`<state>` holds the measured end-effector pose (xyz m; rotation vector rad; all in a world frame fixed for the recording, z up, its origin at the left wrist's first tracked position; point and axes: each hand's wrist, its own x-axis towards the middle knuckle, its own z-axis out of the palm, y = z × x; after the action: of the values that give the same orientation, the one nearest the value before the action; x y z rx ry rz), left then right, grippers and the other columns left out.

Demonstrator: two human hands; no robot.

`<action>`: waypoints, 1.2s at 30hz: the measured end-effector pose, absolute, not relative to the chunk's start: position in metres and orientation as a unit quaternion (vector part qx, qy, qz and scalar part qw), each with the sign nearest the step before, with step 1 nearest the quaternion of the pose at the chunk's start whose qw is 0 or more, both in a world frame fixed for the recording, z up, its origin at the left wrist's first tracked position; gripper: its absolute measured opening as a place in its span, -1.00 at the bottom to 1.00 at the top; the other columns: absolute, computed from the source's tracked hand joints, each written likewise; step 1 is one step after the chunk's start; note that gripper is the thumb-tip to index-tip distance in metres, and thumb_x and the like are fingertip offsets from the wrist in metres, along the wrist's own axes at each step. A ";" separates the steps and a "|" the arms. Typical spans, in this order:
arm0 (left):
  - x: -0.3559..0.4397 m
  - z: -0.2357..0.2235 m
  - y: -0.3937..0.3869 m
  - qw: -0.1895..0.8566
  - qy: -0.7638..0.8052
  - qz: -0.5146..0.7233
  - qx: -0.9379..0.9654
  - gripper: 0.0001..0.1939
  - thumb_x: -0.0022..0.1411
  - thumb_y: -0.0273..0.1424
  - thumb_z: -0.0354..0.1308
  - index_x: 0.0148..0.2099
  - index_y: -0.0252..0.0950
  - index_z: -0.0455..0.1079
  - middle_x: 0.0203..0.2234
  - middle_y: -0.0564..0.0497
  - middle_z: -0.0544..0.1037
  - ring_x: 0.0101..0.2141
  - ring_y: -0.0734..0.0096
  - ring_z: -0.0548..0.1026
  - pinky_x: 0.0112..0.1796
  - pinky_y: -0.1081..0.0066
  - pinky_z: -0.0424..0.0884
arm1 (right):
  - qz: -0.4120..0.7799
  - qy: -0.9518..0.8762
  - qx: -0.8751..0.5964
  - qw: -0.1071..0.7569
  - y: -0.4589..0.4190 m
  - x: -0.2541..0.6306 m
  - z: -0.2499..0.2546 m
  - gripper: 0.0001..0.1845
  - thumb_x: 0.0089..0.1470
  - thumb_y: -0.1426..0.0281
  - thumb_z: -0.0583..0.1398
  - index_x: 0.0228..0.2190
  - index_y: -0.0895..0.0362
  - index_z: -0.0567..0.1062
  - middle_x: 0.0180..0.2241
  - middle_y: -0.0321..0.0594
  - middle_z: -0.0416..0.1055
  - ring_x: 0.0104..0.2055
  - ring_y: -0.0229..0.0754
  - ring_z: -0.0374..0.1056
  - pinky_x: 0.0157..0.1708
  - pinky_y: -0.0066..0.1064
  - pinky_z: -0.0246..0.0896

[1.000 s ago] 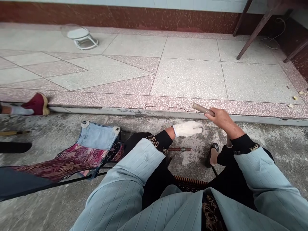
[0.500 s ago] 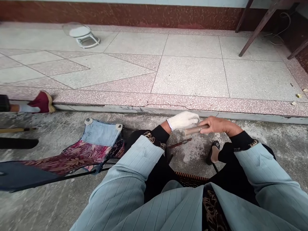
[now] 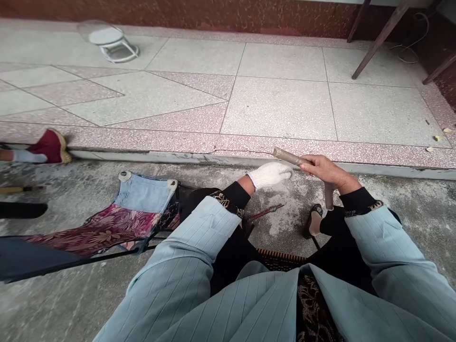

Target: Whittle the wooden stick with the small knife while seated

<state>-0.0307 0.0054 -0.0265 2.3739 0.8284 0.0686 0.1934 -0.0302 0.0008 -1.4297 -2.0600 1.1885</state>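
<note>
My right hand (image 3: pixel 322 169), bare, is closed around a brown rod-like tool (image 3: pixel 287 156). A thick round end of it points left over the step's edge, and a similar brown length comes out below my palm; my fingers hide how the two join. My left hand (image 3: pixel 269 175), in a white knitted glove, is closed just below and left of the tool, apart from it. Whatever its curled fingers may hold is hidden. Beneath my hands, between my knees, a thin reddish-brown stick (image 3: pixel 265 213) with a binding near its tip shows above the concrete.
A low tiled step (image 3: pixel 278 109) runs across in front of me. To my left stands a folding fabric chair (image 3: pixel 142 192); beyond it is another person's foot in a red shoe (image 3: pixel 53 146). A small white stool (image 3: pixel 116 42) and dark wooden legs (image 3: pixel 379 40) stand on the tiles.
My right hand has raised and turned the tool, so its end now points up-left above my left hand, and the lower part has come into view. The whole view has shifted slightly.
</note>
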 end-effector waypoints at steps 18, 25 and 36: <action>-0.036 -0.023 0.006 0.308 0.250 0.007 0.918 -0.72 0.34 -0.29 -0.05 -0.23 -0.27 0.46 -0.39 0.02 0.53 -0.40 0.41 0.42 -0.35 0.45 0.20 | 0.502 -0.770 -0.372 -0.130 -0.036 0.180 -0.012 -0.82 0.09 0.37 0.22 -0.31 0.17 0.60 -0.47 -0.26 0.41 -0.46 -0.28 0.19 -0.47 -0.41 0.00; -0.035 -0.030 0.002 0.443 0.278 0.029 0.852 -0.64 0.39 -0.25 -0.11 -0.09 -0.35 0.42 -0.35 -0.01 0.52 -0.43 0.47 0.41 -0.36 0.48 0.28 | 0.572 -0.688 -0.424 0.136 -0.031 0.205 0.012 -0.64 0.07 0.11 0.23 -0.30 0.17 0.50 -0.47 -0.32 0.30 -0.45 -0.31 0.18 -0.42 -0.46 0.05; -0.020 -0.037 -0.015 0.372 0.237 -0.016 0.897 -0.68 0.37 -0.25 -0.05 -0.12 -0.27 0.49 -0.39 0.01 0.58 -0.39 0.42 0.45 -0.34 0.49 0.26 | 0.206 -0.741 -0.639 -0.007 -0.022 0.196 -0.014 -0.72 0.17 0.23 0.13 -0.24 0.18 0.48 -0.31 -0.04 0.47 -0.28 -0.07 0.33 -0.37 -0.37 0.03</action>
<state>-0.0200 -0.0149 -0.0374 2.3005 0.6072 -0.0422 0.1957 -0.0217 -0.0140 -2.0165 -2.3393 0.6513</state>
